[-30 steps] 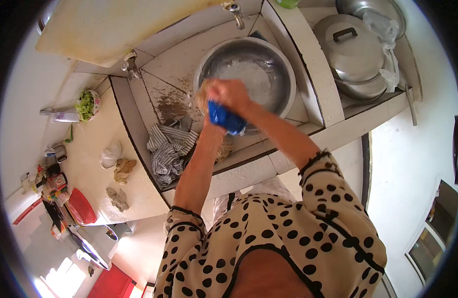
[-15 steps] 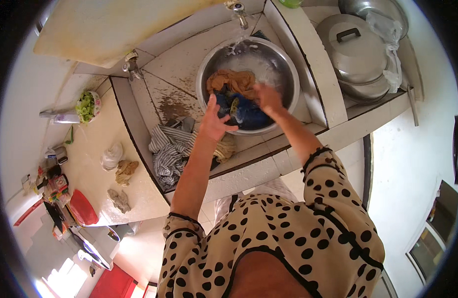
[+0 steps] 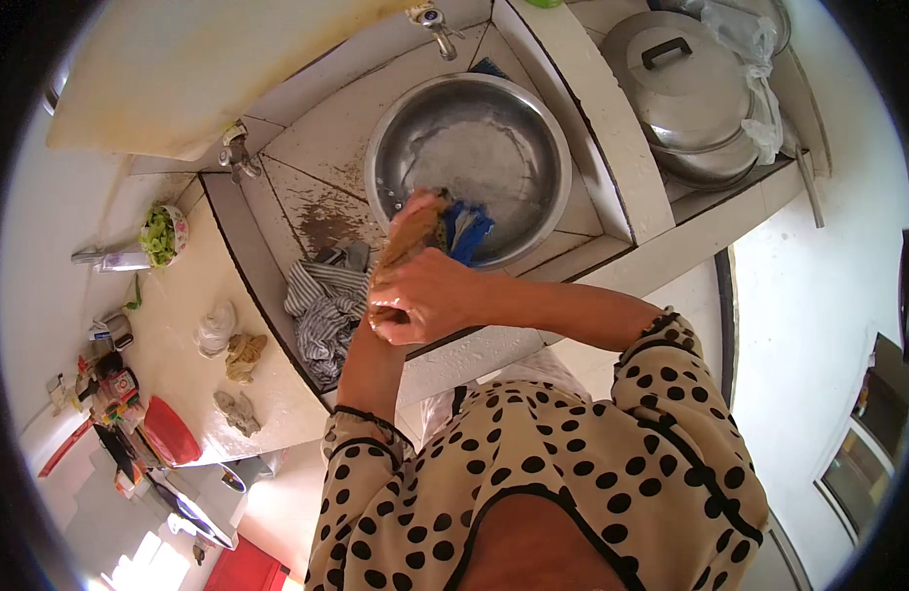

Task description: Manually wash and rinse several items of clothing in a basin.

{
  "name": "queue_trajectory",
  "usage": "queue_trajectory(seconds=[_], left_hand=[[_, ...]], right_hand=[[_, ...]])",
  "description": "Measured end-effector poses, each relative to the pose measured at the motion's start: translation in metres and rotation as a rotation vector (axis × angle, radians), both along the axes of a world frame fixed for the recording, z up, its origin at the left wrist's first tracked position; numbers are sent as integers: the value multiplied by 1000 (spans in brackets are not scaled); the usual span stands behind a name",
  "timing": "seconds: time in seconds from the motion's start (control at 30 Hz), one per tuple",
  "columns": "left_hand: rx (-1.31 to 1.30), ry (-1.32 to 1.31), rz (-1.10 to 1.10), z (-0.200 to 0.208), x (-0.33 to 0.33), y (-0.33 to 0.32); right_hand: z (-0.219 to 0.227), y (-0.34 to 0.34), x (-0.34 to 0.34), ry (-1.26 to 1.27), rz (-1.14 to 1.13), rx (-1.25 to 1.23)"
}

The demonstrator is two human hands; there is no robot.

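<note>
Both hands, the right hand (image 3: 430, 295) over the largely hidden left hand (image 3: 385, 317), clamp a twisted brown-and-blue cloth (image 3: 437, 231) above the steel basin (image 3: 469, 163) (best wrung there, so drips fall inside).

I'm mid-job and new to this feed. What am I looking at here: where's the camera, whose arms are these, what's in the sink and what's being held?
There is no machine here. The one round picture comes from a fisheye camera on a person's head, looking down, so straight edges bend near the rim. The dotted sleeves and forearms rising from the bottom are the person's own. The right hand and the left hand, mostly hidden under it, clasp a twisted brown and blue cloth over a steel basin in a tiled sink, under a tap. A striped cloth lies in the sink's near corner. On the counter to the left lie some rags and a bowl of greens. A lidded pot sits at the right.
</note>
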State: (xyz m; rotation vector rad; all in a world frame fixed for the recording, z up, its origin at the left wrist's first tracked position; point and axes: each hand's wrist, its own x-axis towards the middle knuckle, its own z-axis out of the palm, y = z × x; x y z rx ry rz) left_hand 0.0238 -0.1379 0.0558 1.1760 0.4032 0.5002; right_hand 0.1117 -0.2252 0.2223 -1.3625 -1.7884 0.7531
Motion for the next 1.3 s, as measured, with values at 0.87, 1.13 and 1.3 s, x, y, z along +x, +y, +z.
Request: queue_trajectory(seconds=[0.87, 1.13, 1.3], left_hand=[[-864, 666, 281, 55, 56, 1], [-787, 118, 51, -17, 29, 15], [-625, -85, 155, -11, 22, 0]], right_hand=[[-190, -11, 109, 35, -734, -420], [2, 18, 0, 145, 31, -158], [-86, 53, 49, -84, -391, -104]])
